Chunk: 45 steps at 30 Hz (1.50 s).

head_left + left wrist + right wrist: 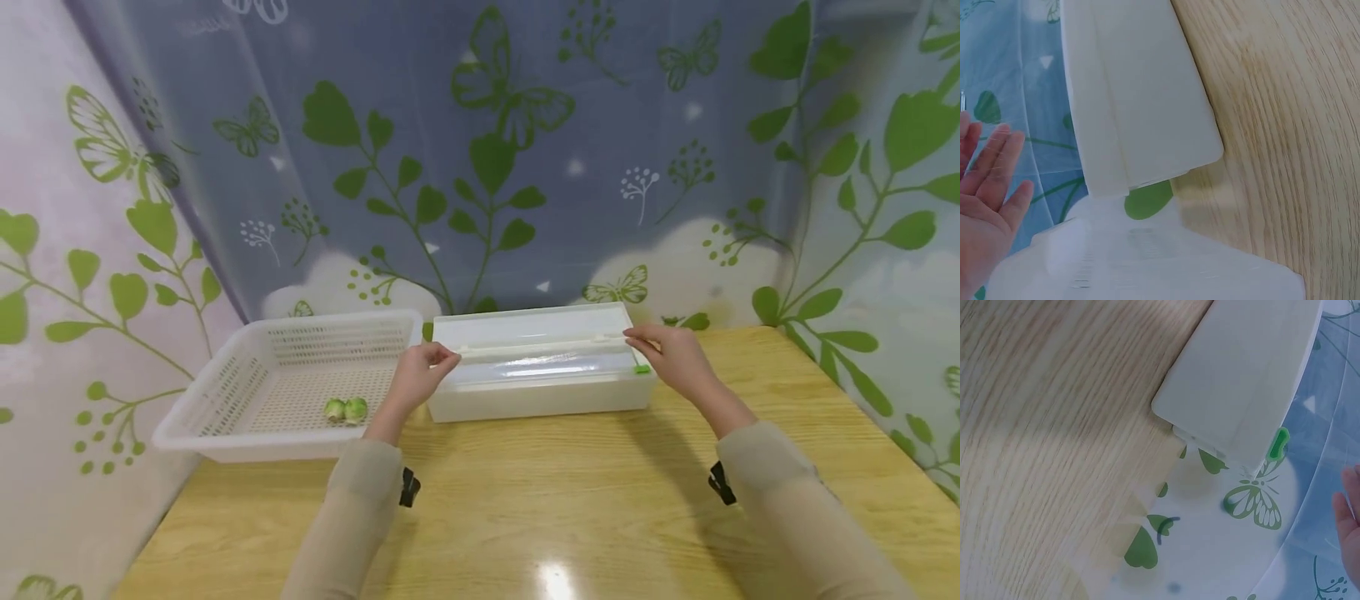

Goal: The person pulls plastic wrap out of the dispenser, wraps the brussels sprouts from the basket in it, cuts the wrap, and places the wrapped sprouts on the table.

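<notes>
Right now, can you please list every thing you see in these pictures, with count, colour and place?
dispenser: 1, white box with clear film and a small green slider at its right end, middle of the table at the back.
basket: 1, white, perforated, left of the dispenser.
sprouts: 2, green, in the basket near its front right corner.
table: 1, light wood, under everything.
backdrop: 1, blue and white with green leaves and butterflies, behind and at both sides.
left hand: 1, at the dispenser's left end, fingers curled at the bar.
right hand: 1, at the dispenser's right end, by the slider.
</notes>
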Available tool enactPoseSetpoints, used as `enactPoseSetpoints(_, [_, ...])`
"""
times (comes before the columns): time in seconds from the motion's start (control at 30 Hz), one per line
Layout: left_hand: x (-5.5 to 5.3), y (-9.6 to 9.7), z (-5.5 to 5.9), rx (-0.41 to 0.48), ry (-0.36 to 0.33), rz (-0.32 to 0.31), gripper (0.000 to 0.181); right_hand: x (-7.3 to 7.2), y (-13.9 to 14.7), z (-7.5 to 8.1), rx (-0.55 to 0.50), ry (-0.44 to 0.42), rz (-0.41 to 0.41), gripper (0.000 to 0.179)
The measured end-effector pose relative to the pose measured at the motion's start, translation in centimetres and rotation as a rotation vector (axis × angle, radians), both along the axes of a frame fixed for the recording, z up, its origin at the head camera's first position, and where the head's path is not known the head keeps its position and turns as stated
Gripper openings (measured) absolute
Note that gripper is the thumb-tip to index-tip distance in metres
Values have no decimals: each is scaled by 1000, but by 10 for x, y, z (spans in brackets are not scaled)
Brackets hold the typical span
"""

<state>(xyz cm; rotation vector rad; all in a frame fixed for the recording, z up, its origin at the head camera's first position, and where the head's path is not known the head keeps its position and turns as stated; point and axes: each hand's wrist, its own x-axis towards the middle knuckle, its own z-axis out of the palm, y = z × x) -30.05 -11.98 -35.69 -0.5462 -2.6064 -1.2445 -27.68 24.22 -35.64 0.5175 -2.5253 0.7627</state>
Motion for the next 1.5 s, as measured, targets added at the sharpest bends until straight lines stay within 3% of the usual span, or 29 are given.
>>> enactPoseSetpoints(0.27, [-7,-3,1,77,-50,-67,18,-4,-4,2,25,-98,15,22])
enactPoseSetpoints(0.47, [-14,-2,8,112,-70,-82,18,-11,-5,13,76,-116,-2,21])
enactPoseSetpoints(0.73, [-24,-2,19,159,-77,-105,16,-10,-7,30,50,-116,-9,21])
enactPoseSetpoints(0.93, [-15,-2,26,184,-75,-89,16,-3,-8,40,63,-96,0,21])
enactPoseSetpoints(1.13, [-6,0,37,248,-31,-82,15,2,-10,50,81,3,8,19])
enactPoseSetpoints(1.5, [8,10,52,259,29,7,16,12,-16,60,-50,123,-12,16])
